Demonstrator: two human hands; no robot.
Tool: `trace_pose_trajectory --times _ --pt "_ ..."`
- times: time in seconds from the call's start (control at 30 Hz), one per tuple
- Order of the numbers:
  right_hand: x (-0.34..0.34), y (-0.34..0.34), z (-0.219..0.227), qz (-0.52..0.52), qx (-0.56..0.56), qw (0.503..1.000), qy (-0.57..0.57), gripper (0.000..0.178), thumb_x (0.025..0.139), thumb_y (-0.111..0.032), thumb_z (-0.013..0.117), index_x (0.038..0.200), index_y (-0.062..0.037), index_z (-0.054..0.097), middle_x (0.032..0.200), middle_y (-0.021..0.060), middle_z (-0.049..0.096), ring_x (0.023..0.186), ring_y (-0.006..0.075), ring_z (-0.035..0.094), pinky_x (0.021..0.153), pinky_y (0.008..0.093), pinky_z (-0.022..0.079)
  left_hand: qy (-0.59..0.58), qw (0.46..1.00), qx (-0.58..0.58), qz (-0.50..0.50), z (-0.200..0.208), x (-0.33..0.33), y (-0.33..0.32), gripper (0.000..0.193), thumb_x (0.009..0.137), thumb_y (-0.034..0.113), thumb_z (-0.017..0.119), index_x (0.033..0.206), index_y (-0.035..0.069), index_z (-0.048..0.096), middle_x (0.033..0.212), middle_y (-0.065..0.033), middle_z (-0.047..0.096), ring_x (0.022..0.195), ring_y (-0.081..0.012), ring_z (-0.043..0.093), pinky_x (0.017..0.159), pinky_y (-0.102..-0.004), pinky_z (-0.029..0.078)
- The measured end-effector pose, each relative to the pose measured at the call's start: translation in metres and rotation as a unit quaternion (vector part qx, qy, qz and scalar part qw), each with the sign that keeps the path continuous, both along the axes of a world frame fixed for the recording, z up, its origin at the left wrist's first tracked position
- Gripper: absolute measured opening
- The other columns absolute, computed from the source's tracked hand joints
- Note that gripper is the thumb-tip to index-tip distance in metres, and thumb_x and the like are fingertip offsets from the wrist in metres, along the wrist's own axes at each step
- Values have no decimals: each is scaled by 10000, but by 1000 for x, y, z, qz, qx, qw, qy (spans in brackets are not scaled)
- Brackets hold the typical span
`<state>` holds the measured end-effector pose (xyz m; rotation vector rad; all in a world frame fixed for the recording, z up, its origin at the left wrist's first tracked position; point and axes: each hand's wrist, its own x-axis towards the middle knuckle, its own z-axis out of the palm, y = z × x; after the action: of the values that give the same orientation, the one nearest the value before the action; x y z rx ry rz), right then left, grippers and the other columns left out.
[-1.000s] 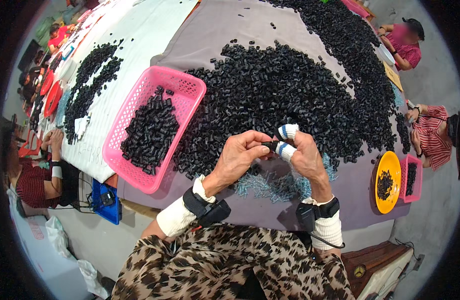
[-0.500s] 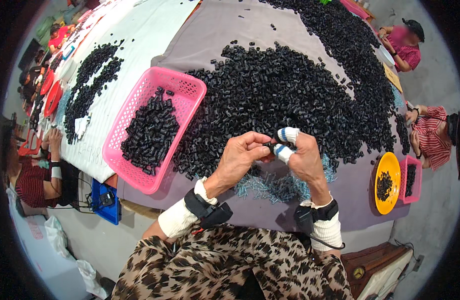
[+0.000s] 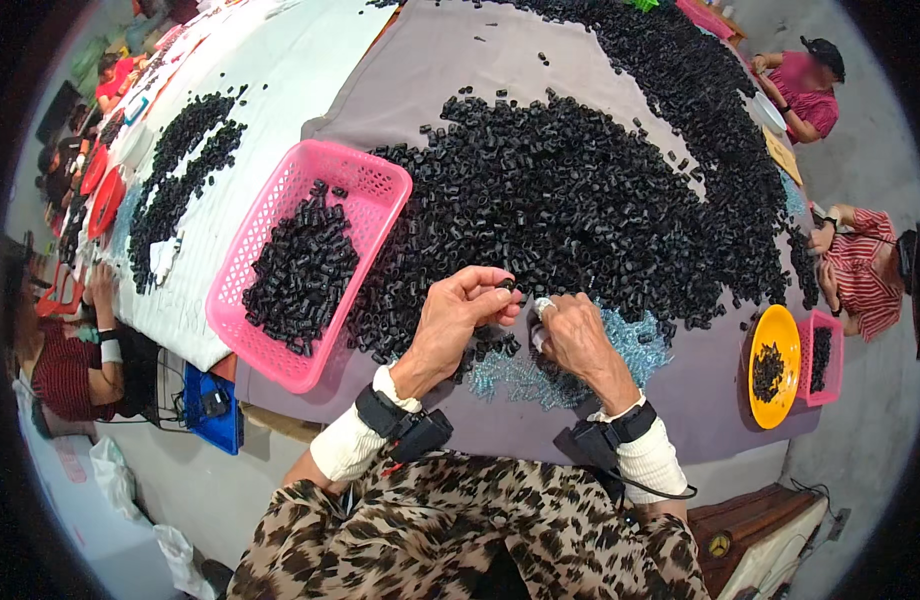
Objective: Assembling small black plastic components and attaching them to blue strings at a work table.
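- Black plastic, a small black piece [image 3: 506, 286], sits pinched between the thumb and fingertips of the left hand [image 3: 458, 325], so that grip is pressed together on it.
- Just to the right of that grip, almost touching it, the right hand [image 3: 572, 338] is curled with its fingers bent down; the fingertips carry white tape, and I cannot tell whether its grip holds anything.
- Both wrists wear dark straps with small devices over white cuffs, and leopard-print clothing fills the near edge below the hands.
- Directly beyond and around both grips spreads a large heap of black pieces [image 3: 580, 190] on the grey surface [image 3: 430, 60].
- Beneath and to the right of the right grip lies a patch of small clear bluish parts [image 3: 630, 350].
- Well to the left of the left grip stands a pink basket [image 3: 280, 352], partly filled with the same black pieces.
- Far to the right of the right grip are a yellow bowl [image 3: 773, 405] and a smaller pink tray [image 3: 818, 385], each holding black pieces.
- Other people sit along the far right and far left edges of the surface.
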<state>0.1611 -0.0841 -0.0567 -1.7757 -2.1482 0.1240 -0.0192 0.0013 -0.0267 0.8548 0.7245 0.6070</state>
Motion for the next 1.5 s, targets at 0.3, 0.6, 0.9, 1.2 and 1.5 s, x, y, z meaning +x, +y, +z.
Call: trace_pose_trajectory --times 0.3,0.6,0.9,1.2,1.5 --pt "1 4 55 23 70 990 123 201 643 -54 669 799 -15 548 731 121 559 714 310 513 701 391 398 -7 1000 3 -27 -3 10 -8 209 892 49 600 1087 -20 569 918 -81 661 781 -131 637 731 -257 531" --pt "1 -2 65 -1 106 976 192 173 641 57 543 808 11 548 767 159 587 757 357 547 735 407 407 -63 997 42 -22 10 23 -11 223 869 24 619 1081 -27 572 888 -75 658 758 -141 644 721 -261 528" --pt "12 -11 98 -2 95 985 141 72 663 53 537 718 7 545 723 150 549 752 348 550 721 404 416 -93 992 80 -23 27 43 -17 229 859 24 633 1077 -26 587 870 -68 663 762 -126 638 733 -264 523" --pt "10 -7 107 -6 214 974 -69 90 659 -35 639 706 -12 566 700 105 526 696 274 525 708 395 404 -83 996 39 -11 49 49 -13 218 867 60 642 1071 0 594 856 -46 664 734 -94 614 698 -230 490" --pt "11 -4 117 -33 249 959 133 290 630 49 622 919 38 601 798 128 605 720 313 560 681 396 440 -116 989 89 -25 56 44 -14 273 887 62 620 1141 -30 580 922 -83 684 807 -124 649 745 -251 518"
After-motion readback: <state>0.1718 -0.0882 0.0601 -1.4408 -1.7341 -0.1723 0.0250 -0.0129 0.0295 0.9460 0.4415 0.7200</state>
